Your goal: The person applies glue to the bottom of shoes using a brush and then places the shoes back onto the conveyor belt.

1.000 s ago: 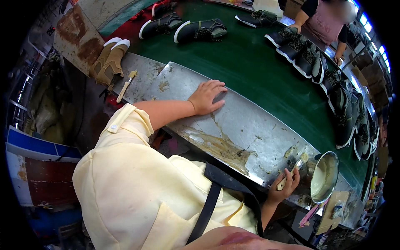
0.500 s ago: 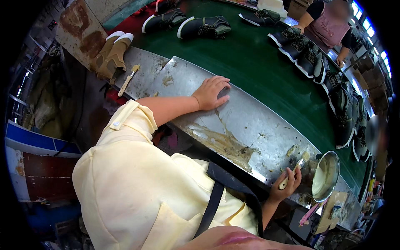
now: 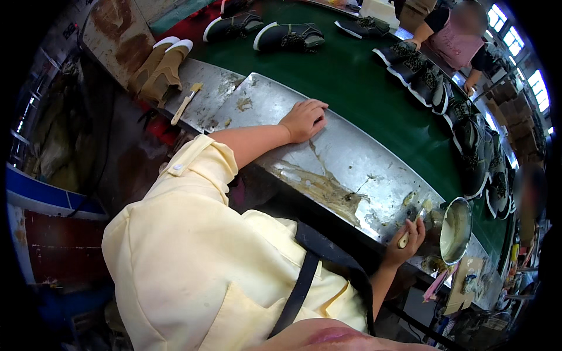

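My right hand (image 3: 403,245) is closed round the handle of a paintbrush (image 3: 403,240), its pale bristles just above the metal bench. Beside it a metal pot (image 3: 469,237), tilted in this view, holds a cream-coloured paste. On the bench (image 3: 374,155) near the green belt's edge rests my left hand (image 3: 304,121), fingers curled in, with nothing visible in them. A second paintbrush (image 3: 186,105) with a light wooden handle lies at the bench's left end. Next to it stands a pair of tan boots (image 3: 161,76) with white soles.
Beyond the bench runs a green conveyor belt (image 3: 357,70) carrying dark shoes (image 3: 290,37), with several more lined up along its far right side (image 3: 421,79). A person (image 3: 453,38) across the belt touches that row. Dried glue (image 3: 322,190) covers part of the bench's near edge.
My left hand's fingers have drawn together from a spread pose. In my right hand the brush has turned slightly, its bristles staying near the pot. The whole view has shifted a little.
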The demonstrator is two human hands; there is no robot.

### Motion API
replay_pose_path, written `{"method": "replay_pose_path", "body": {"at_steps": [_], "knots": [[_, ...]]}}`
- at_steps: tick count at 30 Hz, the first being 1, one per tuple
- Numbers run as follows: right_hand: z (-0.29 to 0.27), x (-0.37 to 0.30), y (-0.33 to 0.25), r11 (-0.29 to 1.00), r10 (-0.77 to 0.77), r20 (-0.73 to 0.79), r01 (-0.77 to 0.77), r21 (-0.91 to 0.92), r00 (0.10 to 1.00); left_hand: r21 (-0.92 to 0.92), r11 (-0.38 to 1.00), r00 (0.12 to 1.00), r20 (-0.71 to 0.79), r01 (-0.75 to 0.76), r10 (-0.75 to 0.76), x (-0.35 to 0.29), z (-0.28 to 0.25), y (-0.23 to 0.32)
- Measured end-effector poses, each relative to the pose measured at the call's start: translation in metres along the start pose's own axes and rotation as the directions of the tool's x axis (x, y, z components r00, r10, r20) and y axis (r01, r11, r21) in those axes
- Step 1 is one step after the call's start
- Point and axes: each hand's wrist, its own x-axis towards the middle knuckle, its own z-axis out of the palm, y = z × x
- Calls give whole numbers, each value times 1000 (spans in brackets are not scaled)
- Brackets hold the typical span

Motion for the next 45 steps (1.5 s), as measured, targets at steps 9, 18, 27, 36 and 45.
{"method": "replay_pose_path", "body": {"at_steps": [9, 18, 27, 36, 45], "knots": [[0, -2, 0, 1000, -25, -3, 25, 1, 1000, 44, 998, 994, -97, -35, 39, -8, 8, -5], [-1, -4, 1, 999, -43, -18, 43, 5, 999, 19, 1000, 995, -97, 22, -20, -9, 5, -3], [-1, -3, 3, 999, -36, -19, 37, 36, 999, -118, 992, 985, -155, 50, -69, -6, 4, -7], [0, -2, 7, 998, -59, 36, 58, 40, 998, -660, 471, 394, -276, 586, -877, 62, -129, -159], [-2, 0, 5, 998, -53, 32, 52, 46, 998, -543, 413, 360, -207, 731, -910, 54, -187, -230]]}}
